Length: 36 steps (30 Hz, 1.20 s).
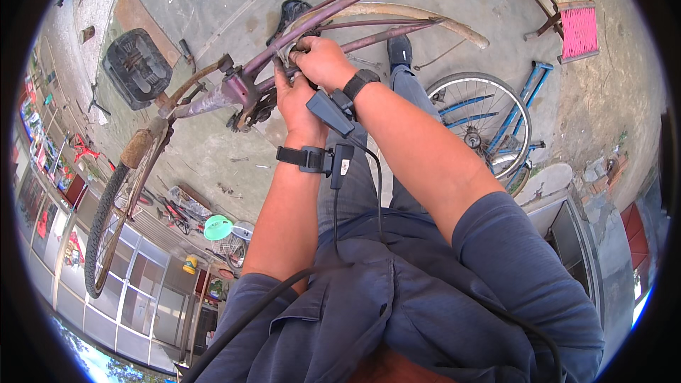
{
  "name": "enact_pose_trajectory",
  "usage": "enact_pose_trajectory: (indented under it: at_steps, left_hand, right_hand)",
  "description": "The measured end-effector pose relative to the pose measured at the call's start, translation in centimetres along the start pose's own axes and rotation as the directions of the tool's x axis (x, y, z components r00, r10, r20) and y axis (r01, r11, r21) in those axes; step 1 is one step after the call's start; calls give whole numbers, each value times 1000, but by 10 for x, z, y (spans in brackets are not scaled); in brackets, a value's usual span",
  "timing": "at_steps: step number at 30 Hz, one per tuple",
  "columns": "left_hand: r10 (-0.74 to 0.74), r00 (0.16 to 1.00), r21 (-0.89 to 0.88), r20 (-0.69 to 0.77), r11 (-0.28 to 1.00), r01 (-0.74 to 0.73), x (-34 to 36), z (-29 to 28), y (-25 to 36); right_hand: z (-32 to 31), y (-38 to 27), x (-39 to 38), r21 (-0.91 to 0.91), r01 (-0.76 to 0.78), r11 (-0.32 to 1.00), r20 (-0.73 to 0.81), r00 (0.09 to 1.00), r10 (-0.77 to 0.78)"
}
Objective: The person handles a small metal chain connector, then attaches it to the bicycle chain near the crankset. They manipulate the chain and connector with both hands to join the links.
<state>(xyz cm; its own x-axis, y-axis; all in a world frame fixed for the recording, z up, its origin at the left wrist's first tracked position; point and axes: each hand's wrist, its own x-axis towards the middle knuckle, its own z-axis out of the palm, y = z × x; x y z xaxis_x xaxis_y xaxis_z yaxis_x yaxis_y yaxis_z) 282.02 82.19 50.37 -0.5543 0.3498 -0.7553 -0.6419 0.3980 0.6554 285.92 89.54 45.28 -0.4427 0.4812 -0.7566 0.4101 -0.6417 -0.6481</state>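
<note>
A worn purple bicycle frame (333, 6) lies across the space in front of me, its front wheel (96, 241) at the left. Both hands meet at the frame's tubes, close to the crank area. My left hand (298, 103) is closed, its fingers pressed against the frame from the near side. Beside it, my right hand (325, 64) has its fingers bent in a pinch over a small greyish part between the tubes. That part is mostly covered by the fingers, so its kind cannot be told. A curved, rusty mudguard (411, 13) lies behind the tubes.
A black bicycle saddle (137, 67) sits left of the frame. On the right are a loose wheel (489, 110), a blue bicycle frame (523, 99) and a stool with a pink woven seat (579, 30). A green basin (218, 228) stands at lower left. My shoes (399, 51) are near the frame.
</note>
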Motion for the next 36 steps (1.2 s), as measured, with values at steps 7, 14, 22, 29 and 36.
enact_pose_trajectory:
  at_steps: [7,14,22,29,36]
  left_hand:
    - [19,1000,89,-10,996,-18,0,-2,-1]
    - [31,999,53,-17,998,-30,-2,1,1]
    - [6,998,175,-65,984,5,-3,3,4]
    - [-31,995,245,-92,968,53,-5,4,9]
    - [-38,991,281,-126,957,72,-6,6,11]
  right_hand:
    - [-6,-1,6,-46,-29,999,81,996,32]
    - [-9,-5,9,-146,19,989,107,994,-4]
    - [-15,-2,7,80,-104,991,138,986,92]
    - [-24,-2,26,-30,-97,995,339,935,102]
    - [-25,-8,22,-13,-218,976,335,919,209]
